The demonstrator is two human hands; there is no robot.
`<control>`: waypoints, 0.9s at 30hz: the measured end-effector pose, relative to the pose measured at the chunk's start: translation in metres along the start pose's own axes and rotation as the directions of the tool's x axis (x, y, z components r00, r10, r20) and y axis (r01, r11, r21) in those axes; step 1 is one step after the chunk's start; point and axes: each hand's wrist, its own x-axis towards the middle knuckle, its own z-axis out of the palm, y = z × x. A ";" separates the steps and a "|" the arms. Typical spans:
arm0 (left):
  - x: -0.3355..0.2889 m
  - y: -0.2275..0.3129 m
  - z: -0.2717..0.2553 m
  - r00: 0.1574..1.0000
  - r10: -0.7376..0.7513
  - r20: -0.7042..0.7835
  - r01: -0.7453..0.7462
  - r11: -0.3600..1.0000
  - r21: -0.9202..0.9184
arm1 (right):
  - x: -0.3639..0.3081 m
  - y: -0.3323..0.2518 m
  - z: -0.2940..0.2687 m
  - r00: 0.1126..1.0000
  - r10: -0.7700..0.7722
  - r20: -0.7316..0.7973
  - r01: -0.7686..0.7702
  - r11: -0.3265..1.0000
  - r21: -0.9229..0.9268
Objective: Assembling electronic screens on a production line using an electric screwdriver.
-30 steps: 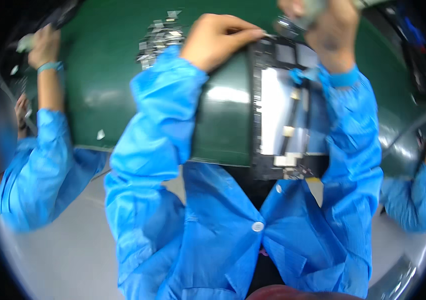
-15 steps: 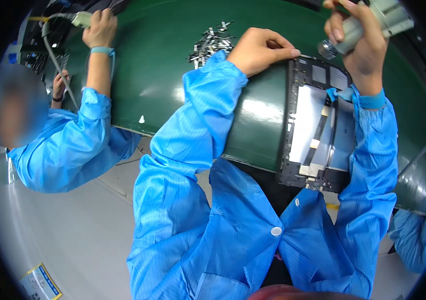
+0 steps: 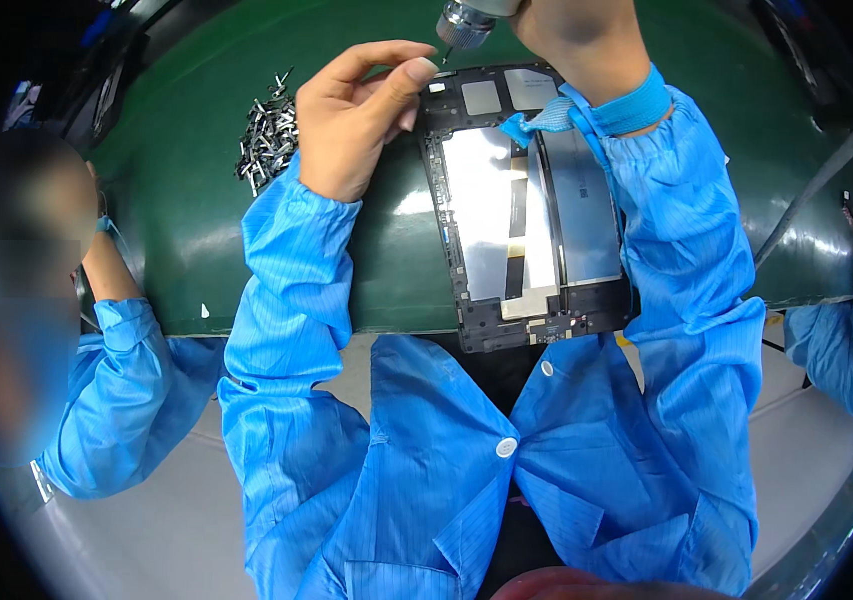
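Note:
An opened tablet (image 3: 486,175) lies on the green table, its inner side up, with silver plates, a dark ribbon cable and a black frame showing. My right hand (image 3: 586,45) is wrapped round an electric screwdriver (image 3: 464,24); the picture's upper edge cuts off much of both. Its thin bit points down at the tablet's far left corner. Close beside that bit is my left hand (image 3: 356,115), thumb and forefinger brought together; whatever they pinch, if anything, is too small to make out. A blue wrist band (image 3: 636,108) circles my right wrist, its knotted end hanging over the tablet.
A heap of small black and silver parts (image 3: 268,135) lies left of my left hand. A co-worker's blue sleeve (image 3: 126,390) is at the left, another person's sleeve (image 3: 836,335) at the far right. A small white scrap (image 3: 205,311) lies near the table's front edge.
The view has shifted right. My right hand has brought the screwdriver left, over the tablet's far left corner. My left thumb and forefinger have come off the tablet's edge to beside the bit.

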 end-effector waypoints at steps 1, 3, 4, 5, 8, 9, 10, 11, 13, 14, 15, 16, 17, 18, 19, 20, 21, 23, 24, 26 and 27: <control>0.000 -0.002 0.000 0.999 -0.038 0.023 0.038 0.999 -0.012 | 0.000 -0.001 0.001 1.000 0.003 -0.006 -0.003 1.000 0.006; -0.001 -0.005 0.000 0.995 -0.078 0.063 0.083 0.993 -0.088 | 0.000 -0.003 0.000 1.000 -0.028 -0.014 0.028 1.000 0.008; -0.001 -0.006 0.001 0.989 -0.107 0.103 0.124 0.978 -0.168 | 0.000 -0.003 -0.002 1.000 -0.014 0.004 0.014 1.000 0.020; 0.000 -0.007 0.002 0.988 -0.113 0.107 0.130 0.978 -0.166 | 0.001 -0.002 -0.004 1.000 -0.012 -0.002 0.012 1.000 0.020; -0.002 -0.015 0.003 0.983 -0.123 0.136 0.158 0.944 -0.289 | -0.001 -0.006 0.001 0.997 0.056 -0.045 -0.054 0.998 0.033; -0.001 -0.017 0.001 0.979 -0.122 0.163 0.170 0.928 -0.330 | -0.002 -0.006 0.000 0.997 0.058 -0.049 -0.057 0.998 0.033; -0.001 -0.019 0.000 0.975 -0.120 0.188 0.183 0.911 -0.371 | -0.003 -0.006 -0.002 0.999 0.043 -0.007 -0.043 0.995 0.090; -0.001 -0.021 0.000 0.974 -0.124 0.187 0.187 0.910 -0.370 | -0.005 -0.006 -0.003 0.999 0.026 0.036 -0.031 0.989 0.147; 0.001 -0.025 0.002 0.967 -0.108 0.233 0.203 0.876 -0.437 | -0.006 -0.002 -0.002 1.000 -0.005 0.005 0.005 0.998 0.070; 0.001 -0.027 0.002 0.967 -0.111 0.231 0.205 0.876 -0.437 | -0.007 0.000 -0.001 0.999 -0.042 -0.019 0.042 0.999 -0.009; 0.002 -0.028 0.003 0.961 -0.108 0.253 0.218 0.861 -0.460 | -0.006 -0.001 -0.003 0.999 -0.040 -0.019 0.040 0.999 -0.009; 0.002 -0.028 0.004 0.956 -0.104 0.273 0.230 0.845 -0.483 | -0.005 -0.004 -0.006 1.000 -0.004 0.013 0.003 0.997 0.075; 0.002 -0.028 0.004 0.957 -0.104 0.272 0.230 0.844 -0.484 | -0.004 -0.005 -0.008 0.998 0.030 0.047 -0.037 0.987 0.156; 0.002 -0.027 0.004 0.957 -0.101 0.273 0.228 0.843 -0.488 | -0.004 -0.005 -0.007 0.998 0.030 0.048 -0.037 0.987 0.156; 0.002 -0.027 0.004 0.957 -0.097 0.274 0.226 0.841 -0.492 | -0.003 -0.006 -0.007 0.998 0.036 0.045 -0.044 0.983 0.177; 0.002 -0.027 0.004 0.957 -0.097 0.273 0.226 0.841 -0.493 | -0.003 -0.006 -0.006 0.998 0.043 0.043 -0.050 0.979 0.197; 0.002 -0.027 0.003 0.957 -0.097 0.274 0.229 0.831 -0.506 | -0.002 -0.007 -0.005 0.998 0.044 0.044 -0.052 0.979 0.198; 0.002 -0.028 0.001 0.957 -0.100 0.274 0.235 0.821 -0.520 | -0.002 -0.008 -0.004 0.997 0.075 0.029 -0.079 0.980 0.181; 0.003 -0.027 0.001 0.957 -0.091 0.276 0.228 0.824 -0.520 | -0.001 -0.006 -0.002 0.997 0.077 0.028 -0.081 0.980 0.181; 0.005 -0.027 0.000 0.957 -0.085 0.277 0.223 0.825 -0.519 | 0.001 -0.001 0.002 1.000 -0.020 -0.015 0.020 1.000 0.015; 0.006 -0.027 -0.001 0.956 -0.088 0.279 0.228 0.820 -0.524 | 0.003 -0.002 0.001 1.000 -0.017 -0.015 0.017 1.000 0.014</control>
